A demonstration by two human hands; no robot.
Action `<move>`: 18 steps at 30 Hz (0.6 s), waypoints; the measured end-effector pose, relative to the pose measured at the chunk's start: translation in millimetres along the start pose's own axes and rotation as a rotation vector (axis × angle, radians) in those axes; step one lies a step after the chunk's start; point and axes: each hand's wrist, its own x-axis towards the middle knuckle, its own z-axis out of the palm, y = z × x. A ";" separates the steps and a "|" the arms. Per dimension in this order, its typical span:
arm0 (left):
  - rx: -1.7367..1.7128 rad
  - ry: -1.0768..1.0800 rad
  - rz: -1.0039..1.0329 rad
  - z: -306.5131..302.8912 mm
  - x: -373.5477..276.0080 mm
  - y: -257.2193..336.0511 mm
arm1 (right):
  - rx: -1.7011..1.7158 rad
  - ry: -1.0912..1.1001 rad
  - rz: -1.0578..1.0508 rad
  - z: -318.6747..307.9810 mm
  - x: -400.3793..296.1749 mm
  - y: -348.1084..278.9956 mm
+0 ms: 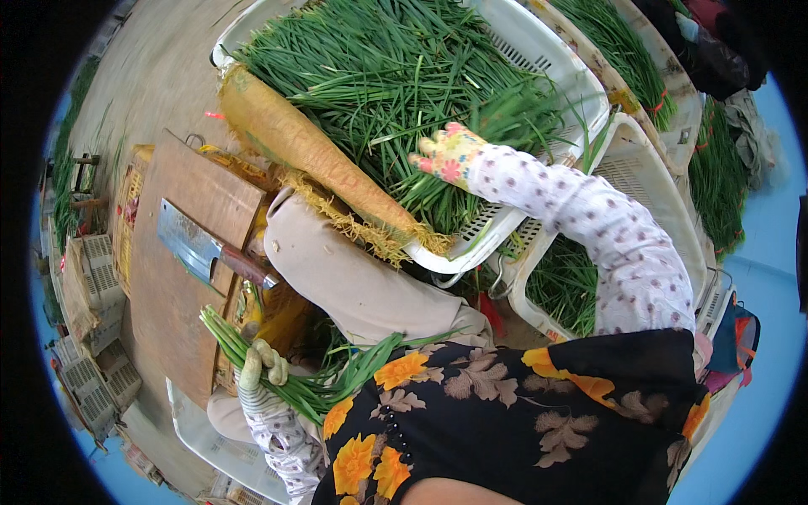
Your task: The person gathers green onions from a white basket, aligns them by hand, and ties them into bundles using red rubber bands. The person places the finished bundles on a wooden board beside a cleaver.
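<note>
My left hand [262,365], in a pale glove, is closed around a small bunch of garlic chives [224,338]; its pale stem ends point up-left and its leaves trail right across my lap. My right hand [449,156], in a floral-print glove, is over the near right part of a white plastic crate [536,44] heaped with green chives [379,69]. Its fingers are apart with no held bunch visible; blurred leaves lie just beyond it. A cleaver [189,240] with a wooden handle rests on a wooden board [164,322] at the left.
A rolled yellow woven sack [315,145] lies along the big crate's near left edge, beside my knee. More chives fill a second white crate [631,158] at the right. Bundles with red ties [713,170] stand behind it. Stacked plastic crates [101,271] stand at far left.
</note>
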 end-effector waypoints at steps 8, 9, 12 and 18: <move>0.004 -0.059 -0.025 -7.9 5.0 -2.6 | -0.096 0.187 -0.231 32.2 32.4 7.6; -0.014 -0.013 -0.022 -10.0 2.4 -3.0 | -0.100 0.179 -0.251 33.6 25.9 6.3; 0.004 0.014 0.018 -2.5 -1.2 -0.5 | -0.131 0.050 -0.216 40.6 0.5 7.7; -0.040 -0.113 -0.032 -18.7 9.3 -9.7 | 0.875 0.434 0.425 0.4 -44.9 47.4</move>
